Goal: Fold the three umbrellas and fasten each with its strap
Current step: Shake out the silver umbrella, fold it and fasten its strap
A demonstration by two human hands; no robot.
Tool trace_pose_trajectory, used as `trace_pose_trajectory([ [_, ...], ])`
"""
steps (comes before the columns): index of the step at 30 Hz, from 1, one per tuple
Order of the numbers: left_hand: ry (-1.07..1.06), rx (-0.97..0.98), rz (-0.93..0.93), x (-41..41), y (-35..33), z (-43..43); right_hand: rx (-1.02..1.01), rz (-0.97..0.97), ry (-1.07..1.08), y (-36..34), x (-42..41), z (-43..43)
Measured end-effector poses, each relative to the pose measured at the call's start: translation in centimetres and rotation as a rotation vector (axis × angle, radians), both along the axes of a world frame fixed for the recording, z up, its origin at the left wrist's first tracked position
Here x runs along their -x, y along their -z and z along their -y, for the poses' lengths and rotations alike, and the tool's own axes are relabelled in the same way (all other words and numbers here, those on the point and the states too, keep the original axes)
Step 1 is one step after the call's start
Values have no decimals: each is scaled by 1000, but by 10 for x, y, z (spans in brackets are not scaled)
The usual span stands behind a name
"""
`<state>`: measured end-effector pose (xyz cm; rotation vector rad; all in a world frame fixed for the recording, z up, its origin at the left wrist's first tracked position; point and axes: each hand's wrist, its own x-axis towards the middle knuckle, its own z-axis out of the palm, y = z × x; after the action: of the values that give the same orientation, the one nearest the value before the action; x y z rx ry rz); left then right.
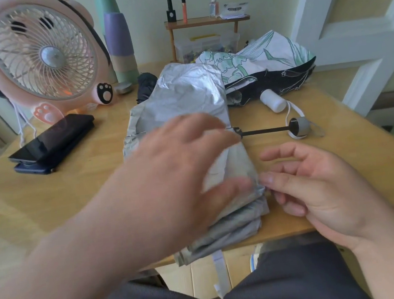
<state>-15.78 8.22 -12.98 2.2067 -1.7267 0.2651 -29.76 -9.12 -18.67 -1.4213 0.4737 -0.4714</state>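
item: silver umbrella (184, 94), on the wooden table (72, 188) straight in front of you, unfastened.

position against your hands: your left hand (180, 166) lies over the middle of the loose canopy, fingers straight and spread, palm down, grasping nothing; it is blurred, so you cannot tell whether it presses the cloth or is just above it. your right hand (318, 184) sits just beside the canopy's right edge, fingers loosely curled, fingertips (267, 180) touching the crinkled hem, thumb apart above them; no pinch shows. the umbrella lies between your two hands, mostly under the left one.

axis and heading: shaft (265, 131) runs left to right across the table, coming out from under the canopy past your left fingertips. grey handle (299, 126) at the right end, well clear of both hands. the cloth itself spreads the other way, from the far side toward you, layered flat at the near end and hanging over the table's edge. a pale strap (219, 269) dangles below that edge.

other stock: flowered umbrella (267, 65), white and black, heaped unfolded behind and right of the silver one, its white handle (272, 101) pointing toward you. a dark bundle (146, 83) behind the silver canopy, mostly hidden. pink fan (42, 51) far left; two dark phones (52, 141) stacked in front of it.
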Motion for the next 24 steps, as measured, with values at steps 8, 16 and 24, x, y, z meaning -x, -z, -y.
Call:
trace_pose_trajectory([
  [8,-10,-328,-72,16,49,-4,63,-103,-50,4,18,-5],
  [16,7,-107,-113,13,82,-8,23,-123,-18,-6,12,-16],
  [24,62,-108,-166,9,95,-9,170,-230,-26,-1,9,-19],
])
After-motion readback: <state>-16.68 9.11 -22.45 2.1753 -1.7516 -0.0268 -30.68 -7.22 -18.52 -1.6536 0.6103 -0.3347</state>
